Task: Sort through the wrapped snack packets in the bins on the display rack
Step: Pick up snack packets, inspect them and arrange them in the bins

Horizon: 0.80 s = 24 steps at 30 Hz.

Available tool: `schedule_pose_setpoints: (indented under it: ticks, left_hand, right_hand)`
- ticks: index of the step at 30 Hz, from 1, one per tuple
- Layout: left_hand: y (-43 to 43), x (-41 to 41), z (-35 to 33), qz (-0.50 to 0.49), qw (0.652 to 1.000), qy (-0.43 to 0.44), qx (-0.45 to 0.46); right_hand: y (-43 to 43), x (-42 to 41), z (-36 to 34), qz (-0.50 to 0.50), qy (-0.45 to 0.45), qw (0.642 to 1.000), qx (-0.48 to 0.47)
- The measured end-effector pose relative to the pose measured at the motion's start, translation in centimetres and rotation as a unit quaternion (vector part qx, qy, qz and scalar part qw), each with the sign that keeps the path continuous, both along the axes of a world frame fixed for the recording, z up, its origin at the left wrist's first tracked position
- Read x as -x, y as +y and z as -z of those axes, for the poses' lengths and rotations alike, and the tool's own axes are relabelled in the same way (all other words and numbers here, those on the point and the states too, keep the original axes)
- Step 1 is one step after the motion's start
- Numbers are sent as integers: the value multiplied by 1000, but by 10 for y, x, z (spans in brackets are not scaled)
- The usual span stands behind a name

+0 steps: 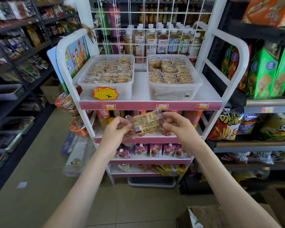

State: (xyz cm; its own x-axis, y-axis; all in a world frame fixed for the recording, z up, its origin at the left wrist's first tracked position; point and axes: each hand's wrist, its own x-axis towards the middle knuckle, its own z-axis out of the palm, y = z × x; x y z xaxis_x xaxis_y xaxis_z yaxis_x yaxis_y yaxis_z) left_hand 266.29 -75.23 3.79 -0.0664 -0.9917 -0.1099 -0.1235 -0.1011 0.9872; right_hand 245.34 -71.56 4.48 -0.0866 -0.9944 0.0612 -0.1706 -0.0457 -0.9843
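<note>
Both bare forearms reach forward and upward, drawing closer together. The left hand [116, 130] and right hand [179, 127] face each other with fingers curled, each pinching one end of the wrapped packet [146, 123] between them.

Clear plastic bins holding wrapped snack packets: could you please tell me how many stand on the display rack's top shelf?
2. The left bin, with a yellow starburst price tag, and the right bin stand side by side on the top shelf; none appears hidden there.
</note>
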Motion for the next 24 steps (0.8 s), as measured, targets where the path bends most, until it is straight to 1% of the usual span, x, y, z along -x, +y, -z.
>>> schedule_pose_setpoints:
  ticks: [2, 4, 8, 12, 16, 18, 20, 22, 24]
  left_hand:
    - [0, 0, 0, -9, 999, -36, 22]
    - [-1, 2, -2, -12, 998, -48, 28]
    - [-5, 12, -16, 8, 999, -30, 25]
    - [-13, 29, -40, 50, 998, -8, 49]
    - [-24, 49, -62, 57, 995, 3, 79]
    - [-33, 62, -74, 63, 991, -31, 113]
    - [-41, 75, -88, 70, 984, -72, 148]
    - [-51, 88, -99, 61, 978, -80, 180]
    - [-62, 101, -106, 38, 972, -100, 210]
  right_hand:
    - [-3, 1, -2, 17, 4, 1000, 7]
    - [-5, 0, -3, 26, 11, 999, 14]
    - [-10, 5, -11, 72, 22, 997, 24]
    - [-20, 23, -30, 113, 84, 988, 70]
    - [-30, 37, -46, 140, 151, 970, 127]
    - [-35, 42, -57, 129, 204, 956, 169]
    - [-41, 44, -71, 70, 250, 945, 197]
    - [-51, 44, -83, 4, 297, 934, 197]
    - [-64, 44, -89, -6, 345, 914, 213]
